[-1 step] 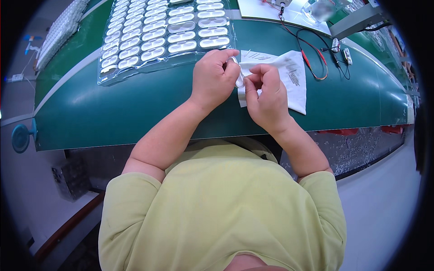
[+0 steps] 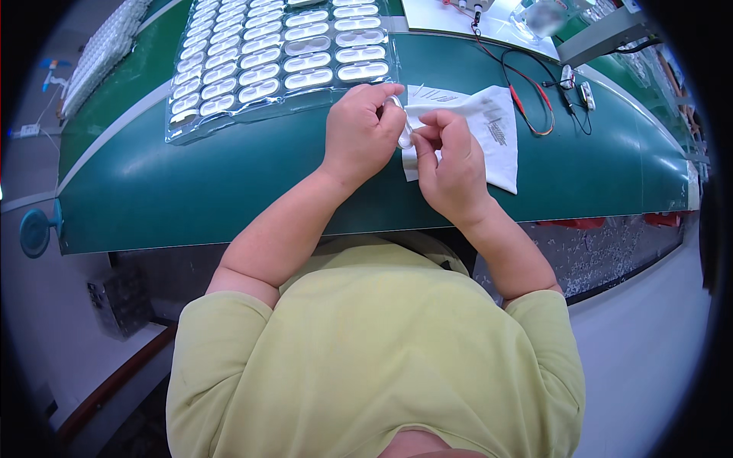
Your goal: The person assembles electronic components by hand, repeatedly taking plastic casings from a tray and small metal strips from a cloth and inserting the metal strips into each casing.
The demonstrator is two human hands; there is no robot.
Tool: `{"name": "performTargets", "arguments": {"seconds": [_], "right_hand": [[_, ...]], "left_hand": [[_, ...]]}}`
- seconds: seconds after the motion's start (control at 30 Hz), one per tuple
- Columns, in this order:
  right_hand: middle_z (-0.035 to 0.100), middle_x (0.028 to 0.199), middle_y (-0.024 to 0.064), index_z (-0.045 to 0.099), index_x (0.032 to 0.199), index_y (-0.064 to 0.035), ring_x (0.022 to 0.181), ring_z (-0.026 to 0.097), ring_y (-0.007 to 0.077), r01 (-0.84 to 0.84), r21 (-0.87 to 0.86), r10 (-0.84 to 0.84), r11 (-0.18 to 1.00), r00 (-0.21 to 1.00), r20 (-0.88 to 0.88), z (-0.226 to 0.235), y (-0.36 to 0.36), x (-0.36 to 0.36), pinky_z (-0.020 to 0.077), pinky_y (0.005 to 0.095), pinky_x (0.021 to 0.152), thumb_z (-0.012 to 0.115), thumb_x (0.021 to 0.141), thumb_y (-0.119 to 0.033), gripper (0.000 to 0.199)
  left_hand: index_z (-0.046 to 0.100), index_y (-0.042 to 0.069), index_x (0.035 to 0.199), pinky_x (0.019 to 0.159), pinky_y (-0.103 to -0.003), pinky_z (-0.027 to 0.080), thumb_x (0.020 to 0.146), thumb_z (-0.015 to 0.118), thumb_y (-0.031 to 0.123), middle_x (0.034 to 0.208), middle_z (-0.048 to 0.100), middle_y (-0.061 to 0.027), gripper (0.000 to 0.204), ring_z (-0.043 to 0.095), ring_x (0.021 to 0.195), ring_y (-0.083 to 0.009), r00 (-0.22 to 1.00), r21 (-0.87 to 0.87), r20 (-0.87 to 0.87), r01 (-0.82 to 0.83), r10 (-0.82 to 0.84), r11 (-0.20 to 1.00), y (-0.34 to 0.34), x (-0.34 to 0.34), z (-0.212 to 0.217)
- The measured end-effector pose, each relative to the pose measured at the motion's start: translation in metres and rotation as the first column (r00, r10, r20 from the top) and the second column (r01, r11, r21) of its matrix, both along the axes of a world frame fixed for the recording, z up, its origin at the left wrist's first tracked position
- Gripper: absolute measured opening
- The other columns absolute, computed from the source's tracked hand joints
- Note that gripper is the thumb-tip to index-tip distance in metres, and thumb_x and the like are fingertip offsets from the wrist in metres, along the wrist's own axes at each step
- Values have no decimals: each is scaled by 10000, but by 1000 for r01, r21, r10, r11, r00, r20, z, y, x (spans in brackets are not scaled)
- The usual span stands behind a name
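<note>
My left hand (image 2: 357,131) is closed on a small white oval piece with a glossy rim (image 2: 405,138), held tilted on edge above the bench. It resembles the pieces in the tray, though the fingers cover much of it. My right hand (image 2: 456,169) meets it from the other side, thumb and forefinger pinched at its lower end. Whatever is between those fingertips is too small to make out. Beneath and beside the right hand lies a white cloth (image 2: 500,172), with several thin dark pin-like bits (image 2: 495,131) lying on it.
A clear plastic tray (image 2: 179,133) with rows of white oval pieces (image 2: 258,91) stands on the green bench (image 2: 252,179) at far left. Red and black leads (image 2: 534,126) lie at right, near a metal arm (image 2: 603,40) and a white board (image 2: 427,19).
</note>
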State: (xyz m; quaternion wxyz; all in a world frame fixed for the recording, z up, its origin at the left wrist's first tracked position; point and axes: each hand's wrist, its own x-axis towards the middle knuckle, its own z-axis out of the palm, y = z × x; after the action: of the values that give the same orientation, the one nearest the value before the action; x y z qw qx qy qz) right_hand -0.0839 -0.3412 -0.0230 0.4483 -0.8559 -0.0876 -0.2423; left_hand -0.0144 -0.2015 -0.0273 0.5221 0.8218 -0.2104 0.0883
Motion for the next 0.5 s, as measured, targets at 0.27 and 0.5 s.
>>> {"name": "performTargets", "arguments": {"seconds": [0.27, 0.5], "right_hand": [[642, 800, 105, 601, 1121, -14, 707, 627, 257, -112, -122, 122, 986, 989, 79, 1, -13, 2, 507, 344, 637, 712, 795, -32, 345], [669, 835, 103, 660, 1059, -31, 711, 654, 232, -149, -13, 149, 989, 988, -45, 6, -16, 4, 521, 315, 637, 726, 802, -70, 268]], "left_hand": [[704, 10, 1033, 551, -238, 427, 867, 532, 87, 687, 601, -21, 251, 510, 592, -68, 980, -68, -188, 57, -69, 996, 4, 1, -1], [703, 5, 1027, 524, -218, 408, 874, 527, 92, 676, 593, 8, 249, 491, 556, -52, 967, -130, -219, 101, -128, 986, 5, 4, -1]]}}
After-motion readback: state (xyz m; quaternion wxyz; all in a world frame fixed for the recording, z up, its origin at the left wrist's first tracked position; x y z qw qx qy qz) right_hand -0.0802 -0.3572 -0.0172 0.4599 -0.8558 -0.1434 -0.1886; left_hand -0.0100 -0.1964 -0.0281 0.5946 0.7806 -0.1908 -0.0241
